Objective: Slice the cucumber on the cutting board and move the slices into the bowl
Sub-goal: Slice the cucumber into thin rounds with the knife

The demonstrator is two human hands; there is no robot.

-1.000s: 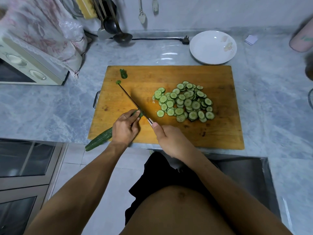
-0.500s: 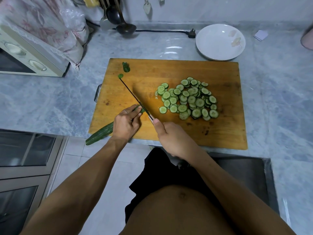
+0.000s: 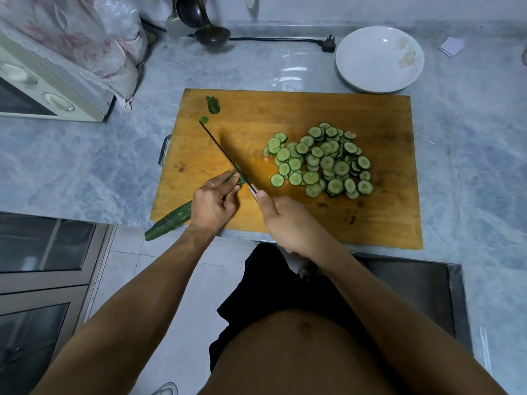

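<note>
My left hand [image 3: 212, 205] pins the cucumber [image 3: 171, 220], its length running down-left; my right hand [image 3: 288, 223] grips the knife [image 3: 222, 153] across its cut end.

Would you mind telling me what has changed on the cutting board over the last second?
Very little. The right hand keeps its grip on the knife, and the left hand still holds the cucumber against the blade; neither visibly shifted along the cutting board. No new slice has joined the pile of slices. The bowl stays empty, and the cut-off end piece lies where it was. Only the camera view drifted.
</note>
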